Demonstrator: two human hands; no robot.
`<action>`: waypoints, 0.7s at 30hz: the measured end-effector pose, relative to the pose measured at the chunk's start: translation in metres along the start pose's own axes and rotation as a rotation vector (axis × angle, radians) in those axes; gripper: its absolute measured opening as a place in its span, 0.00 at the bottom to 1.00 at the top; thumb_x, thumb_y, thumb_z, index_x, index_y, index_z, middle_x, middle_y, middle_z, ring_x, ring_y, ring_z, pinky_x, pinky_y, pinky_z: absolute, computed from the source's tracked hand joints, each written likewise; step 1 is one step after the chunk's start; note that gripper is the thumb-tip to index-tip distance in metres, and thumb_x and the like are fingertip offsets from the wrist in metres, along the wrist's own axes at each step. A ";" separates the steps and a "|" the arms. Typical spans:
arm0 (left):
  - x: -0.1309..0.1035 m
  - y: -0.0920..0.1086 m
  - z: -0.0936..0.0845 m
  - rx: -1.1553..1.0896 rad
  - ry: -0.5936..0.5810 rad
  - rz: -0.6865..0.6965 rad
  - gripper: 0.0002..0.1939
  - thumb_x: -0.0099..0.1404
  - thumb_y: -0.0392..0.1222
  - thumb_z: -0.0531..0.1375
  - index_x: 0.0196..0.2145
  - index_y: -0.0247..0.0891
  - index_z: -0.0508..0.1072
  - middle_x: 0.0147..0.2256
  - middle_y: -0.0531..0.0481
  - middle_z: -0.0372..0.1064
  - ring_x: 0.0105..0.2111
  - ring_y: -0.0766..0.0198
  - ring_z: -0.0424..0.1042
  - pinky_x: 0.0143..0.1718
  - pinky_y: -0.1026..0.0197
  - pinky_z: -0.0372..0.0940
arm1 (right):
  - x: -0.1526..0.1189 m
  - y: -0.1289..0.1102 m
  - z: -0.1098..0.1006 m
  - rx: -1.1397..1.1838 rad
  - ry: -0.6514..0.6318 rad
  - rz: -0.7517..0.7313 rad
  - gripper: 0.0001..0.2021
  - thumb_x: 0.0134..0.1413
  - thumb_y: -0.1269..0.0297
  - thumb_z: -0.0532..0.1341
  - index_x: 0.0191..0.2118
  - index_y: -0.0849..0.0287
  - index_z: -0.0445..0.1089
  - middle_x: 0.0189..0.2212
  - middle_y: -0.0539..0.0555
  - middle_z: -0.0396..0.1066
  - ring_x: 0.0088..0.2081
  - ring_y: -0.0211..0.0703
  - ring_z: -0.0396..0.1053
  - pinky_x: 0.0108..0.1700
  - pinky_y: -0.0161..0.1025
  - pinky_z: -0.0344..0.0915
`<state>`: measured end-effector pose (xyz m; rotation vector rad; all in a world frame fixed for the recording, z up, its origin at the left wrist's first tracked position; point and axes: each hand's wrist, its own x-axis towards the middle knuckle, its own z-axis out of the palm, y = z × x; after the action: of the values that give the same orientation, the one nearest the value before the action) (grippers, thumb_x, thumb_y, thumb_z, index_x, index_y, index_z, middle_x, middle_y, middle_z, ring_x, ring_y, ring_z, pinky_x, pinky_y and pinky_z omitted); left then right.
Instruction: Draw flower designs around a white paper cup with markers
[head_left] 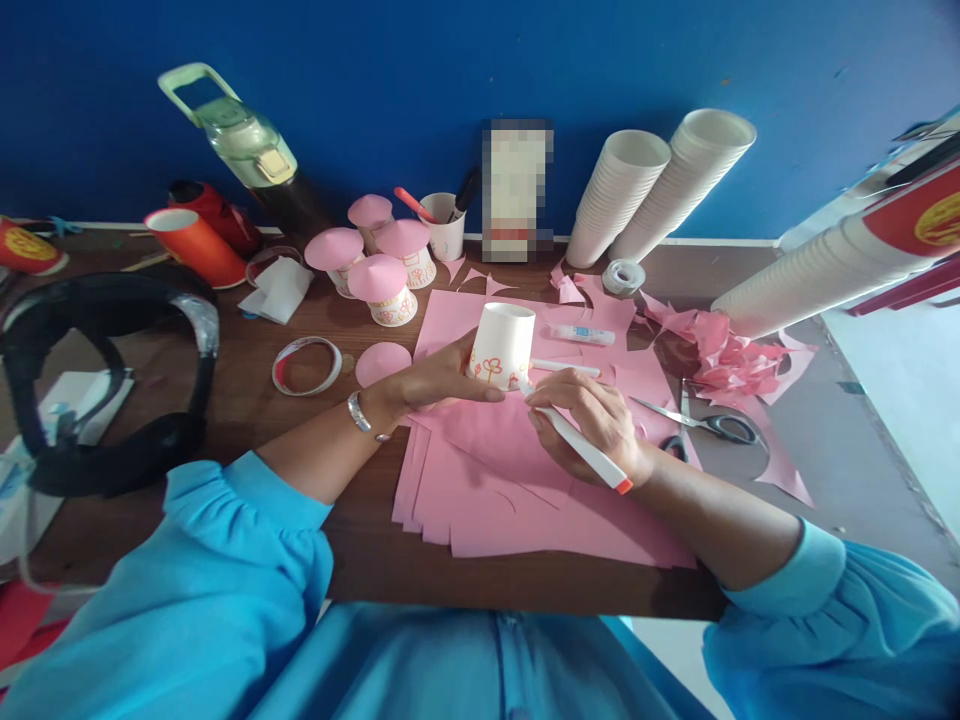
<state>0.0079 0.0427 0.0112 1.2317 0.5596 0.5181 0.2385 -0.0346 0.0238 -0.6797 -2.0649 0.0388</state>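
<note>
A white paper cup (504, 335) with orange and red flower drawings near its lower edge is held in my left hand (446, 378), fingers behind it and thumb along the front. My right hand (589, 415) grips a white marker (581, 447) with an orange end, its tip at the drawn side of the cup. Both hands are above a stack of pink paper sheets (480, 500). Another white marker (566, 368) and a glue stick (581, 334) lie on the paper behind the right hand. Black-handled scissors (727, 428) rest to its right.
Several decorated cups with pink cone tops (376, 278) stand behind my left hand, near a cup of pens (444, 240). Stacks of white cups (622, 190) line the wall. Tape rolls (306, 366), pink scraps (739, 355), a bottle (259, 150) and a black headband-like frame (202, 400) surround the workspace.
</note>
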 end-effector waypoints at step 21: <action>0.001 -0.009 -0.006 0.055 0.004 -0.001 0.50 0.55 0.50 0.80 0.70 0.46 0.67 0.59 0.41 0.77 0.56 0.47 0.79 0.52 0.50 0.74 | 0.000 0.000 0.001 0.009 0.007 0.001 0.13 0.67 0.76 0.61 0.53 0.55 0.70 0.35 0.52 0.78 0.33 0.45 0.80 0.33 0.40 0.78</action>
<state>0.0057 0.0452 0.0010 1.2825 0.5809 0.5076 0.2375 -0.0348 0.0229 -0.6748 -2.0561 0.0466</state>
